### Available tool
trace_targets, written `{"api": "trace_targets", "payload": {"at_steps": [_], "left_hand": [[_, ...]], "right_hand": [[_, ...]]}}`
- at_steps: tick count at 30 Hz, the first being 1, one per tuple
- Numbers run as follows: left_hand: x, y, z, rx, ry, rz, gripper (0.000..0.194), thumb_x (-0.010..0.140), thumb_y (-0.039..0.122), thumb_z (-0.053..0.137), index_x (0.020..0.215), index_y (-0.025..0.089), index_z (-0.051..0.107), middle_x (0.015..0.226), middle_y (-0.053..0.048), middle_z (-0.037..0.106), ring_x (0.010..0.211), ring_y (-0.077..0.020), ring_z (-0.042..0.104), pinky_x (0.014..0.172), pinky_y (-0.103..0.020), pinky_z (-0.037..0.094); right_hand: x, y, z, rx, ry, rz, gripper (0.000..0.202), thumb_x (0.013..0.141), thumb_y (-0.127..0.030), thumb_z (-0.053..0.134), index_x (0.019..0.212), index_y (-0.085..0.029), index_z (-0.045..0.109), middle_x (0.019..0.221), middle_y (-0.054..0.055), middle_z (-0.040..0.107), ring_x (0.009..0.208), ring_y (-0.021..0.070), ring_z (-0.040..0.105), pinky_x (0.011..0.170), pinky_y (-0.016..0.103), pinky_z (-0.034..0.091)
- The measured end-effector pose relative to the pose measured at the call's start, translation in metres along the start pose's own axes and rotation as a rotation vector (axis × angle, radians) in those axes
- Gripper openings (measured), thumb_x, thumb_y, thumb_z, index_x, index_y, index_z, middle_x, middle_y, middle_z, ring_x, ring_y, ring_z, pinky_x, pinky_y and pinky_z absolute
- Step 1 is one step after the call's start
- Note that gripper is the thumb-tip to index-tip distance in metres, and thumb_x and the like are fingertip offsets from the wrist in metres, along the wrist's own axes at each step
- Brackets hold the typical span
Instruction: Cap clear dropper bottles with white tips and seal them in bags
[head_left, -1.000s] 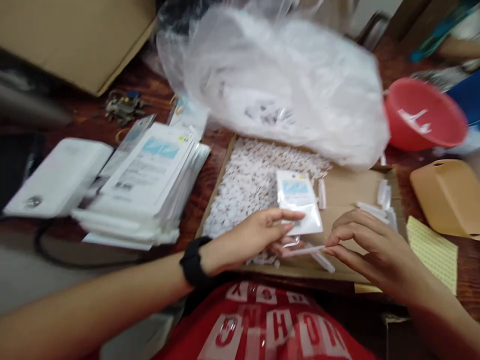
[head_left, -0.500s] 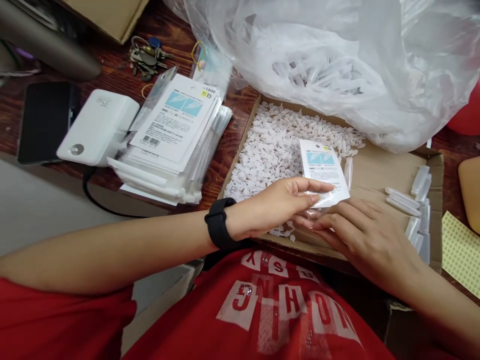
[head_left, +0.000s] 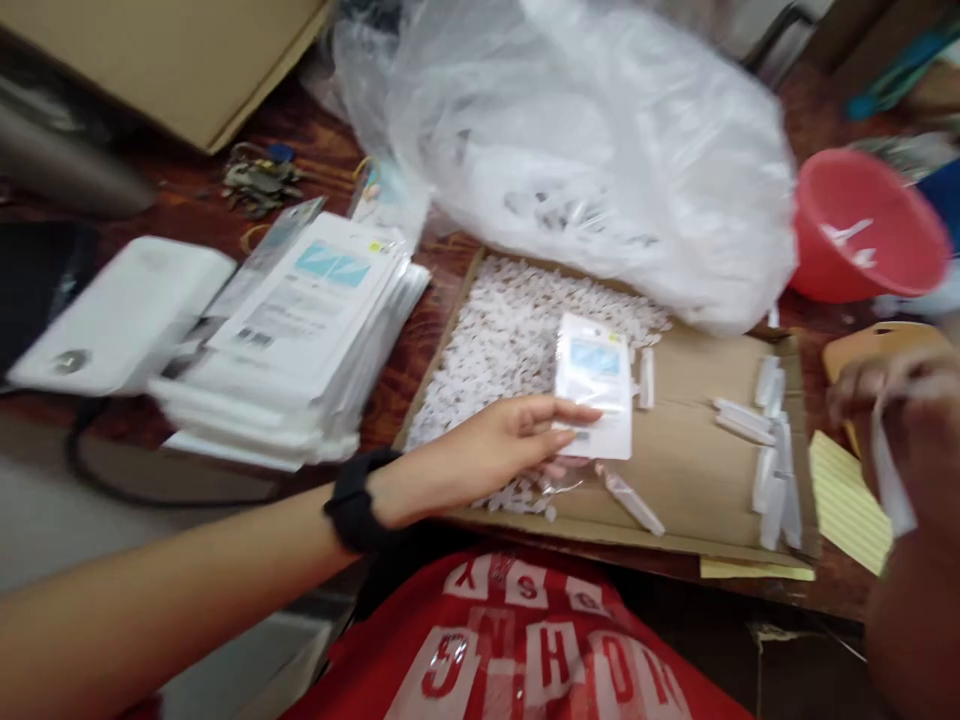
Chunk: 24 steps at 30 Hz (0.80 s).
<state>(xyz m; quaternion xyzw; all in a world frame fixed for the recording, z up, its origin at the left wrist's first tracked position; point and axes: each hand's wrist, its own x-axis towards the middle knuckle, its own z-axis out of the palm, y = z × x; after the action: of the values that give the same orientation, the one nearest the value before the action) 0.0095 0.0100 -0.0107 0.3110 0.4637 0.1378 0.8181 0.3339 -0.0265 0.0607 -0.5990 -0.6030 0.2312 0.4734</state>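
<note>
My left hand (head_left: pixel 517 440), a black band on its wrist, grips a small packaged card (head_left: pixel 594 385) between thumb and fingers. The card is white with a blue picture panel, in a clear plastic sleeve, held over a shallow cardboard box (head_left: pixel 697 370). Just below the card lies a slim translucent plastic piece (head_left: pixel 634 503). My right hand (head_left: pixel 892 400), smeared by motion, is at the far right edge above a yellow sheet (head_left: pixel 851 505). A white strip (head_left: pixel 892 470) is in its fingers; its kind cannot be made out.
Small white plastic pieces (head_left: pixel 495 320) fill the box's left side; several translucent pieces (head_left: pixel 772 460) lie at its right. A bulging plastic bag (head_left: pixel 600 180) stands behind. Stacked packaged cards (head_left: pixel 292 310), a white power bank (head_left: pixel 127 310) and keys (head_left: pixel 262 180) are left; a red bowl (head_left: pixel 870 230) is right.
My right hand has left the card and moved far to the right, with a white strip in it. My left hand still holds the card. The view has swung right.
</note>
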Motion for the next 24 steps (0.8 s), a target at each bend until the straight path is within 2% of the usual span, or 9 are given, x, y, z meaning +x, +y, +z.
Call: {"api": "trace_targets", "payload": {"at_steps": [3, 5, 7, 9, 13, 16, 18, 20, 24], "left_hand": [[0.001, -0.007, -0.007, 0.009, -0.048, -0.010, 0.031, 0.097, 0.026, 0.080, 0.128, 0.021, 0.078, 0.107, -0.004, 0.086, 0.088, -0.0116, 0.080, 0.081, -0.020, 0.059], [0.002, -0.010, -0.010, 0.003, -0.086, -0.011, 0.041, 0.091, 0.036, 0.087, 0.127, 0.022, 0.077, 0.108, -0.004, 0.086, 0.097, -0.0142, 0.081, 0.083, -0.021, 0.059], [0.000, -0.011, -0.011, 0.005, -0.099, -0.015, 0.050, 0.086, 0.045, 0.091, 0.127, 0.023, 0.077, 0.105, -0.003, 0.086, 0.100, -0.0153, 0.081, 0.084, -0.021, 0.059], [-0.003, -0.012, -0.011, 0.009, -0.095, -0.007, 0.056, 0.083, 0.052, 0.092, 0.128, 0.023, 0.077, 0.102, -0.002, 0.086, 0.100, -0.0151, 0.081, 0.084, -0.021, 0.059], [-0.011, -0.009, -0.012, -0.013, -0.086, 0.015, 0.060, 0.081, 0.054, 0.092, 0.130, 0.022, 0.077, 0.108, -0.003, 0.087, 0.101, -0.0153, 0.082, 0.088, -0.021, 0.060], [-0.017, -0.005, -0.008, -0.046, -0.061, 0.007, 0.047, 0.092, 0.038, 0.087, 0.133, 0.020, 0.075, 0.107, -0.004, 0.087, 0.097, -0.0131, 0.082, 0.086, -0.019, 0.060], [-0.020, -0.002, -0.003, -0.079, -0.059, 0.013, 0.037, 0.099, 0.022, 0.079, 0.136, 0.018, 0.074, 0.101, -0.004, 0.087, 0.089, -0.0104, 0.082, 0.083, -0.017, 0.060], [-0.021, 0.000, 0.002, -0.132, -0.088, 0.034, 0.033, 0.102, 0.013, 0.072, 0.135, 0.018, 0.075, 0.100, -0.003, 0.087, 0.085, -0.0095, 0.083, 0.083, -0.018, 0.061], [-0.022, -0.003, 0.010, -0.217, -0.160, 0.058, 0.032, 0.102, 0.010, 0.072, 0.132, 0.020, 0.077, 0.106, -0.002, 0.087, 0.091, -0.0116, 0.084, 0.086, -0.020, 0.063]], "right_hand": [[0.078, 0.043, -0.042, -0.264, 0.214, -0.148, 0.037, 0.106, -0.053, 0.054, 0.129, -0.026, 0.066, 0.115, 0.007, 0.076, 0.104, 0.0249, 0.074, 0.081, 0.036, 0.053], [0.131, 0.077, -0.068, -0.379, 0.318, -0.211, 0.049, 0.104, -0.055, 0.057, 0.132, -0.016, 0.064, 0.125, 0.013, 0.075, 0.104, 0.0254, 0.073, 0.088, 0.040, 0.056], [0.175, 0.109, -0.088, -0.488, 0.367, -0.253, 0.036, 0.102, -0.052, 0.066, 0.115, -0.019, 0.069, 0.111, 0.011, 0.079, 0.085, 0.0164, 0.068, 0.086, 0.040, 0.059], [0.206, 0.136, -0.101, -0.588, 0.268, -0.252, 0.029, 0.100, -0.046, 0.073, 0.092, -0.019, 0.070, 0.085, 0.000, 0.076, 0.068, 0.0111, 0.063, 0.076, 0.034, 0.060], [0.235, 0.162, -0.123, -0.737, 0.136, -0.265, 0.037, 0.098, -0.042, 0.077, 0.071, -0.019, 0.067, 0.056, -0.008, 0.059, 0.052, 0.0090, 0.053, 0.068, 0.029, 0.055], [0.217, 0.153, -0.120, -0.785, 0.164, -0.289, 0.030, 0.092, -0.042, 0.080, 0.078, -0.016, 0.077, 0.056, -0.002, 0.065, 0.058, 0.0144, 0.061, 0.072, 0.039, 0.050], [0.178, 0.133, -0.096, -0.781, 0.180, -0.312, 0.034, 0.094, -0.043, 0.077, 0.107, -0.011, 0.082, 0.080, 0.005, 0.078, 0.078, 0.0247, 0.074, 0.078, 0.046, 0.050], [0.118, 0.100, -0.058, -0.774, 0.058, -0.331, 0.034, 0.103, -0.039, 0.066, 0.133, -0.025, 0.077, 0.115, 0.009, 0.083, 0.097, 0.0297, 0.077, 0.082, 0.046, 0.054], [-0.010, 0.031, 0.018, -0.557, -0.386, -0.724, 0.031, 0.099, -0.019, 0.075, 0.129, -0.025, 0.075, 0.107, 0.008, 0.081, 0.092, 0.0211, 0.076, 0.082, 0.034, 0.059]]}}
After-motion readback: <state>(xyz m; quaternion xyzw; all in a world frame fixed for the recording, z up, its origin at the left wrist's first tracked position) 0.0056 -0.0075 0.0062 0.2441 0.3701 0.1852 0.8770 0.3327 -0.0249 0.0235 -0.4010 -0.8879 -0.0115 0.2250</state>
